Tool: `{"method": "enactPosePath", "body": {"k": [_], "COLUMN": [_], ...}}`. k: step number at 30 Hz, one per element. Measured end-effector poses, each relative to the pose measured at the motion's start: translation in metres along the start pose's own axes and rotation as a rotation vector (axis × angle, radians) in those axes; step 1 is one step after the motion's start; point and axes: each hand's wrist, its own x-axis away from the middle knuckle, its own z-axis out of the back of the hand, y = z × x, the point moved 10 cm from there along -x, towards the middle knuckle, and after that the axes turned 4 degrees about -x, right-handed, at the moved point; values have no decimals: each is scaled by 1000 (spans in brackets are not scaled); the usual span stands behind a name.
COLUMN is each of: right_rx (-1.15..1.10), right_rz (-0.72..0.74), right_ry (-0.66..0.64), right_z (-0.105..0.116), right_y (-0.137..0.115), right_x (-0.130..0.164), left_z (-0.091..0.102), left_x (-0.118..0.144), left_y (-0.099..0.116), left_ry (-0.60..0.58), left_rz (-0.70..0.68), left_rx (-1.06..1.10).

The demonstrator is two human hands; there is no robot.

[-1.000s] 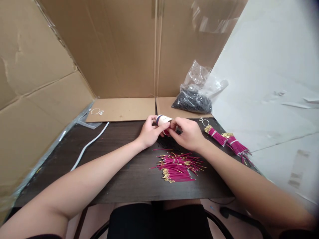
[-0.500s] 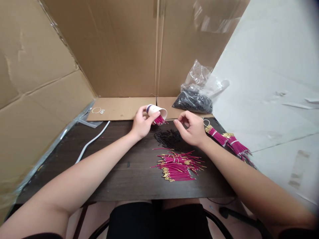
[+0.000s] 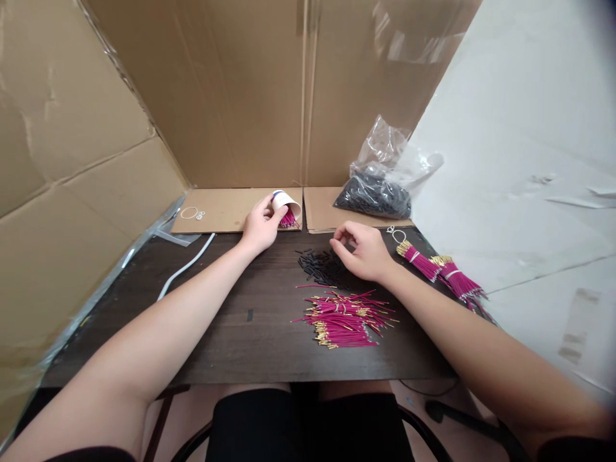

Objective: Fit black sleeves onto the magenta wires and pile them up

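Observation:
My left hand (image 3: 262, 226) is closed around a white paper cup (image 3: 285, 200) with a dark blue band. The cup lies tilted on its side over the cardboard strip, its mouth facing right and toward me. Short magenta wires (image 3: 289, 220) poke out of it. My right hand (image 3: 362, 250) hovers at the right edge of a loose pile of short black tubes (image 3: 318, 266), fingers curled toward the thumb. Whatever those fingers hold, if anything, is hidden. Closer to me lie magenta wires with gold ends (image 3: 344, 317), some loose and some bundled.
A clear plastic bag (image 3: 375, 192) of black tubes stands at the back right. Tied magenta wire bundles (image 3: 447, 273) lie at the table's right edge. White rings (image 3: 189, 213) rest on the cardboard strip (image 3: 226, 208). A pale cable (image 3: 185, 266) runs along the left.
My left hand has carried the cup left and slightly away from me, onto the cardboard strip. My right hand has shifted slightly down, its fingers still curled.

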Motion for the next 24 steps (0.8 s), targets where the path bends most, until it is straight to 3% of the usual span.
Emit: {"method": "enactPosePath", "body": {"k": [10,16,24], "right_rx": [-6,-20,65], "right_rz": [-2,5,-13], "right_ry": [-86,-105,-166], "right_z": [-14,-17,-31], "right_y": [2,1,5], "right_x": [3,2,3], "left_z": [-5,-6,-31], "left_x": [6,22,39], "left_y": [4,29,52], "left_ry": [7,11,-107], "left_rz": [-72,-102,-198], "left_rx": [-67,-243,-388]}}
